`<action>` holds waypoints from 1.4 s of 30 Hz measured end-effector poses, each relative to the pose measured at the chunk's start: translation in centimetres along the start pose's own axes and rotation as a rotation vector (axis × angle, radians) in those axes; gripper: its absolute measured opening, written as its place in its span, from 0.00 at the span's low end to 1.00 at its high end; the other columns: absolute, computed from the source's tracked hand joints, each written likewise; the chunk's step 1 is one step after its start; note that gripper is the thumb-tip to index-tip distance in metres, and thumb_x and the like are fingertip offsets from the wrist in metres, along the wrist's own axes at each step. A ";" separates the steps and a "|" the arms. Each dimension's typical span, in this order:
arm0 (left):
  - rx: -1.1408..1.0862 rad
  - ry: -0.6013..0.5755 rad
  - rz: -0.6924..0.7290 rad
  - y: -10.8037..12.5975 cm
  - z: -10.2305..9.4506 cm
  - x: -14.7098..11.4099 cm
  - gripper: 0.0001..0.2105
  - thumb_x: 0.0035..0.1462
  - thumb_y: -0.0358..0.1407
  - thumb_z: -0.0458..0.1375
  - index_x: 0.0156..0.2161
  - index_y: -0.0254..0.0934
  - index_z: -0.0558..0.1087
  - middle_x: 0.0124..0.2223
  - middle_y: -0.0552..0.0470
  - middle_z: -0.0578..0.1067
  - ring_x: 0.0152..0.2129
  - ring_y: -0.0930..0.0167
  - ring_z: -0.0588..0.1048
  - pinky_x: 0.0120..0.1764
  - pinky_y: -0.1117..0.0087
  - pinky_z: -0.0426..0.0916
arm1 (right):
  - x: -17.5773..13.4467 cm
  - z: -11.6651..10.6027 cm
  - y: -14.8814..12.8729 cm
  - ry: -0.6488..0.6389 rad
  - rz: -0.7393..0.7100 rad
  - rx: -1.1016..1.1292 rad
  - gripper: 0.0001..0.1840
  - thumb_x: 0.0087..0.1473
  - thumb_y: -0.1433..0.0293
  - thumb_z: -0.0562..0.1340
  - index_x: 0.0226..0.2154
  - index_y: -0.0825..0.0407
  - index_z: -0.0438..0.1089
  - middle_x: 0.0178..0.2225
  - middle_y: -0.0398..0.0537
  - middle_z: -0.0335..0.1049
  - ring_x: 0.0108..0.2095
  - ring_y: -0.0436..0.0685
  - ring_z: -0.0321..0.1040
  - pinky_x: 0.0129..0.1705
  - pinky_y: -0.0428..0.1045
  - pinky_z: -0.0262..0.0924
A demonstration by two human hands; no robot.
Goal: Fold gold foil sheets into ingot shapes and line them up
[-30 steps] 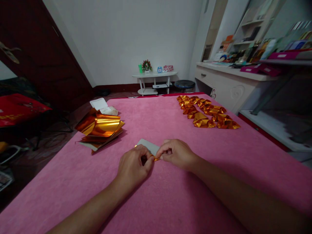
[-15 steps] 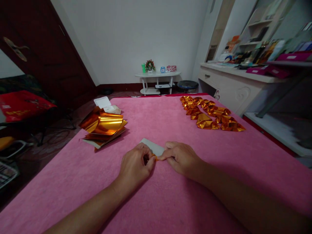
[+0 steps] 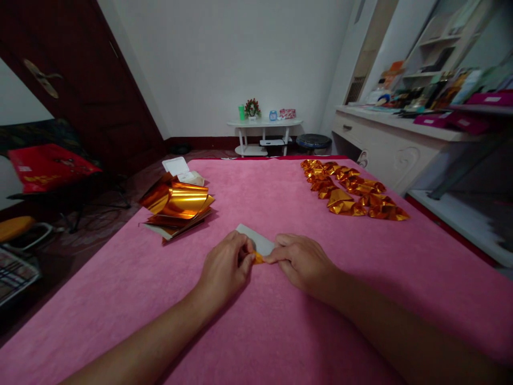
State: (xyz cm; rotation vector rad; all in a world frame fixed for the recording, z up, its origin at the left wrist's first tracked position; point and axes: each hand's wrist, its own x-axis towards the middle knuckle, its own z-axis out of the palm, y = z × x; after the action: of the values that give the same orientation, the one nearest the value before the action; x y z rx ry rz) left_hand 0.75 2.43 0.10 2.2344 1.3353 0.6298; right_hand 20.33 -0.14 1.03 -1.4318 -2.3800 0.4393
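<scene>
A sheet of foil paper (image 3: 256, 240), pale on the side facing up, lies on the pink cloth (image 3: 248, 331) between my hands. Gold shows along its near edge, where a strip is turned over. My left hand (image 3: 228, 260) pinches the left end of that edge between thumb and curled fingers. On the right end, my right hand (image 3: 302, 262) presses with its fingers closed together on the paper. Both hands rest low against the cloth, and the fingertips partly cover the fold.
A stack of gold foil sheets (image 3: 176, 206) lies at the left, with a white opened packet (image 3: 184, 172) behind it. Folded gold foil pieces (image 3: 348, 190) stand in rows at the far right. Beyond are a small white table (image 3: 264, 123) and a dresser (image 3: 385, 141).
More of the gold turned-over edge shows between my fingers. My hands stay at the same paper. The whole view has shifted slightly, so things appear further right.
</scene>
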 end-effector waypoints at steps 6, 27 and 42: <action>-0.031 -0.055 0.094 0.2 -0.5 -0.5 0.10 0.53 0.24 0.51 0.33 0.39 0.73 0.36 0.52 0.71 0.32 0.72 0.70 0.35 0.72 0.64 | -0.2 0.1 -0.3 0.026 0.054 0.040 0.16 0.48 0.77 0.57 0.34 0.44 0.76 0.27 0.42 0.65 0.30 0.50 0.62 0.31 0.45 0.49; 0.404 -0.089 0.448 -0.2 -0.9 -1.4 0.14 0.63 0.29 0.44 0.40 0.33 0.73 0.35 0.46 0.73 0.34 0.67 0.70 0.39 0.64 0.65 | 0.3 0.5 -0.8 0.284 0.351 -0.017 0.26 0.48 0.73 0.61 0.51 0.49 0.60 0.39 0.49 0.68 0.37 0.57 0.67 0.35 0.50 0.58; 0.334 -0.133 0.512 -0.6 -1.3 -1.4 0.15 0.62 0.31 0.49 0.54 0.38 0.66 0.48 0.45 0.72 0.47 0.63 0.67 0.47 0.60 0.63 | 0.5 -0.6 2.1 0.153 -0.193 -0.002 0.19 0.50 0.81 0.57 0.39 0.45 0.75 0.48 0.47 0.67 0.50 0.58 0.60 0.53 0.56 0.52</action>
State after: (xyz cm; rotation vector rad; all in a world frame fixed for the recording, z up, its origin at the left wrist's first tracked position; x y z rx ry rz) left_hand -0.99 1.58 0.54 2.8698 0.8480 0.4323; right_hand 22.00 1.33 0.70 -1.1760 -2.3649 0.2680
